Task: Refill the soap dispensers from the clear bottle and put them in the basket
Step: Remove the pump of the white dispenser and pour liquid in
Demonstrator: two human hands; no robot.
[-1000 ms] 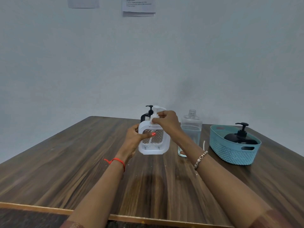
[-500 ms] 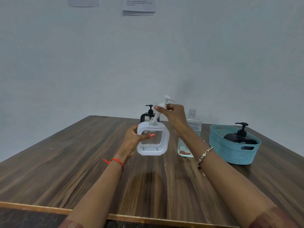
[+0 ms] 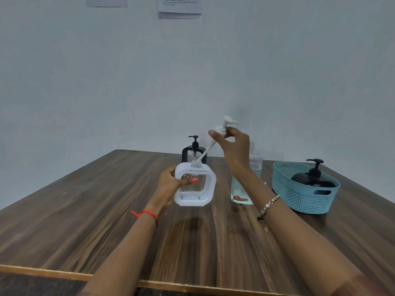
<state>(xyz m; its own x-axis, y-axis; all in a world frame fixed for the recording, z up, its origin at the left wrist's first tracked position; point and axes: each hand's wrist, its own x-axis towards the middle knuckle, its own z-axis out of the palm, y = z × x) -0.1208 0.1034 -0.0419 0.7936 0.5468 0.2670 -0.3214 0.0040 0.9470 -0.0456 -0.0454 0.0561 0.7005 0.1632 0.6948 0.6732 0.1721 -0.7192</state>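
Now | left hand (image 3: 168, 184) grips white dispenser (image 3: 195, 184) upright | right hand (image 3: 233, 146) fingers pinch pump (image 3: 222, 130), tube slanting down-left

A single head-worn wide-angle view looks forward and slightly down from the near edge of the dark wood-grain table (image 3: 85, 221); both forearms reach away from the lens into the middle of the frame; the far table edge meets a plain pale wall (image 3: 106, 82) that fills the upper half; the teal perforated plastic basket (image 3: 303, 199) sits at the right, well inside the frame; white paper sheets (image 3: 179, 6) are cropped by the top border; straight lines bow slightly toward the sides.
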